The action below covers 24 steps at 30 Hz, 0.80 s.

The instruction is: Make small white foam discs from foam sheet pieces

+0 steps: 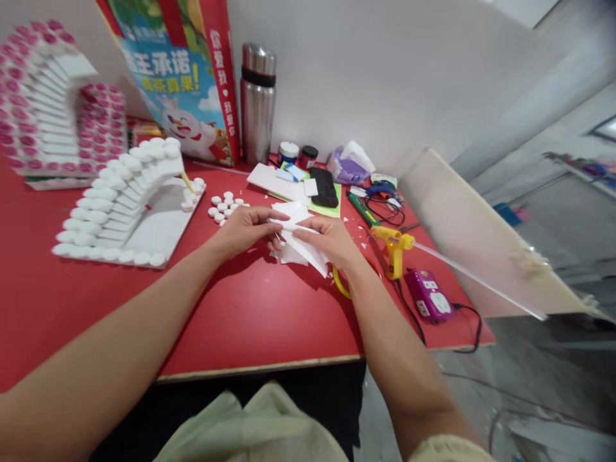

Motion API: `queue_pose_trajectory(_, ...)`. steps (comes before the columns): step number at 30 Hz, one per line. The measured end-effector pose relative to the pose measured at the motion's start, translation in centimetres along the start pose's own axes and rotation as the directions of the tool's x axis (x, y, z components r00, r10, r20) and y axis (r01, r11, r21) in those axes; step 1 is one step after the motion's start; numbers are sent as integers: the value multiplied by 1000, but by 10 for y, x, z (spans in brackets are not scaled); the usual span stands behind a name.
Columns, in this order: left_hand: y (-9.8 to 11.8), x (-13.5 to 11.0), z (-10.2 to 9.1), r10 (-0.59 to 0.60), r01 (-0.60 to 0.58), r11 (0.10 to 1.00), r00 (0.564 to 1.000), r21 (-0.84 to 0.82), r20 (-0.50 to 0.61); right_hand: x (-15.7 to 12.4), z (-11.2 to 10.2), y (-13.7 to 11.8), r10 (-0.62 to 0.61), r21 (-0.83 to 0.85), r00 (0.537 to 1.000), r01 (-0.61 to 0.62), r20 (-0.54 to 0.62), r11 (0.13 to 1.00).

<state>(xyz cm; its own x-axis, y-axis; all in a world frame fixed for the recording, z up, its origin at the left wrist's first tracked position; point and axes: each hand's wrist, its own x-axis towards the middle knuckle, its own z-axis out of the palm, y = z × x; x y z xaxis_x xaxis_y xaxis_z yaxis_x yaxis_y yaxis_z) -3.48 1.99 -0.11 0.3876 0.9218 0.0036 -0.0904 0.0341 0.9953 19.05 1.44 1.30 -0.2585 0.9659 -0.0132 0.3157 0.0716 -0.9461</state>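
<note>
Both hands meet over the middle of the red table, pinching a sheet of white paper (pixel 312 252) that looks folded or rolled along its upper edge. My left hand (pixel 248 228) grips its left end between thumb and fingers. On the right part, my right hand (pixel 330 236) presses with thumb and fingers. Under them lie more white paper pieces, partly hidden. Just left of my left hand sits a group of small white discs (pixel 224 206). Yellow-handled scissors (pixel 341 282) lie partly covered by my right forearm.
At left stand a white stair-like model (pixel 115 205) and a pink-and-white one (pixel 43 109). A steel flask (pixel 258 106) and a printed bag (pixel 180 77) line the wall. A yellow glue gun (pixel 393 247) and purple power box (pixel 427 295) with cables occupy the right edge.
</note>
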Motion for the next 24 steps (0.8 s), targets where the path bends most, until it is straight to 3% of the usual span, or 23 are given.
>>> queue_pose_trajectory(6,2,0,-1,22,-24,999,998,-41,-53,-1,0,-1,-5,8,1000,5,-17,1000)
queue_pose_trajectory(12,2,0,-3,-14,13,998,1000,-56,-22,0,1,0,-57,-51,997,54,-55,997)
queue_pose_trajectory(15,1,1,-3,0,-1,997,1000,-74,-25,0,0,-1,-80,6,995,81,-62,997)
queue_pose_trajectory(20,0,1,-5,33,-47,983,996,-180,-78,-1,-5,-3,-91,155,994,98,-53,983)
queue_pose_trajectory(24,0,2,-6,6,-24,956,998,-294,-62,-1,-8,-5,-183,58,983,184,-14,981)
